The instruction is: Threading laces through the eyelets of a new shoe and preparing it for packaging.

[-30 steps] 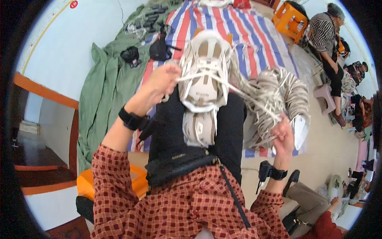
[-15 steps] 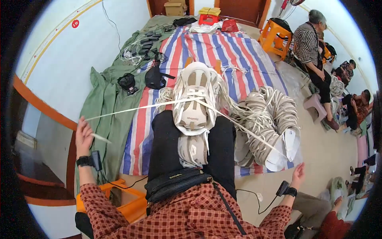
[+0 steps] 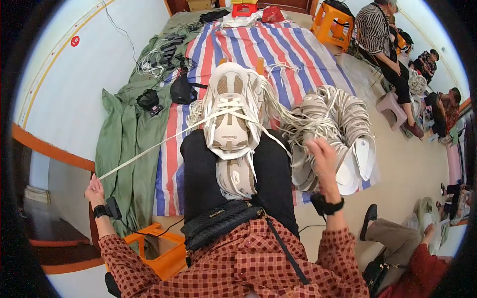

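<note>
A white and tan shoe upper (image 3: 229, 89) rests toe-away at my knees, its white shoelace (image 3: 227, 119) crossed over the tongue. My left hand (image 3: 94, 190), closed, is stretched far out to the left and pulls one lace end into a taut line. The other lace end droops slack over my right thigh. Over the near side of the stacked shoe uppers (image 3: 355, 114), my right hand (image 3: 323, 158) is raised with its fingers drawn together. What lies between those fingers is hidden. Another upper (image 3: 236, 179) sits beneath the laced one, between my thighs.
A striped plastic sheet (image 3: 238, 44) and green cloth (image 3: 119, 134) cover the floor ahead. Black pouches (image 3: 184, 90) and cables lie at left. An orange stool (image 3: 161, 248) stands by my left hip. Other people sit at right, one near a pink stool (image 3: 391, 110).
My right hand has come up and inward from the lower right, and its lace has gone slack. My left hand has moved a little lower and left, keeping its lace taut.
</note>
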`<state>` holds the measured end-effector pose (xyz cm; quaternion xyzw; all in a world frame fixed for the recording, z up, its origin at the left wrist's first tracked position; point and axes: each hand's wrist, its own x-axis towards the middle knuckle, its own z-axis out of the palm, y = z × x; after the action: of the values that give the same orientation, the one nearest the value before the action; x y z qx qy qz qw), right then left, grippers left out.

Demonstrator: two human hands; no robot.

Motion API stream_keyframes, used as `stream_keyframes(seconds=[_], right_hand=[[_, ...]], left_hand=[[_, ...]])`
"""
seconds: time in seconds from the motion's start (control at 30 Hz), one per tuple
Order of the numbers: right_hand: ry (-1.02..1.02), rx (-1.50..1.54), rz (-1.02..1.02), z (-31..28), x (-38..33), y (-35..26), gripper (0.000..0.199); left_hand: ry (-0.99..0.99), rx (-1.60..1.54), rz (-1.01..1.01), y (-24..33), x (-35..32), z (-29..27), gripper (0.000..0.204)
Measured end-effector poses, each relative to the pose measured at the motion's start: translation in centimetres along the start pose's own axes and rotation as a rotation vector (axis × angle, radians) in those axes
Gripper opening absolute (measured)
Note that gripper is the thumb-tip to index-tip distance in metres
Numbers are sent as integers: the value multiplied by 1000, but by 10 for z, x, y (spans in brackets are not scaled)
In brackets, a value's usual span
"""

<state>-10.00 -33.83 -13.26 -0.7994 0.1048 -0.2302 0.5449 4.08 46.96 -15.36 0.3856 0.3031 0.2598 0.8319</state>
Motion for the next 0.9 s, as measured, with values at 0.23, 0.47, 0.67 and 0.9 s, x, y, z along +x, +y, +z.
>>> stream_keyframes(seconds=[0.23, 0.47, 0.67, 0.9], right_hand=[[-176, 426, 74, 97, 64, -50, 14], [-360, 474, 183, 103, 88, -53, 18], [-422, -106, -162, 113, 101, -75, 20], [-354, 34, -36, 124, 96, -71, 18]], left_hand=[[-414, 549, -179, -98, -110, 127, 38], [-771, 674, -143, -156, -284, 239, 28], [-1039, 565, -96, -189, -333, 271, 28], [-927, 319, -32, -213, -348, 294, 24]])
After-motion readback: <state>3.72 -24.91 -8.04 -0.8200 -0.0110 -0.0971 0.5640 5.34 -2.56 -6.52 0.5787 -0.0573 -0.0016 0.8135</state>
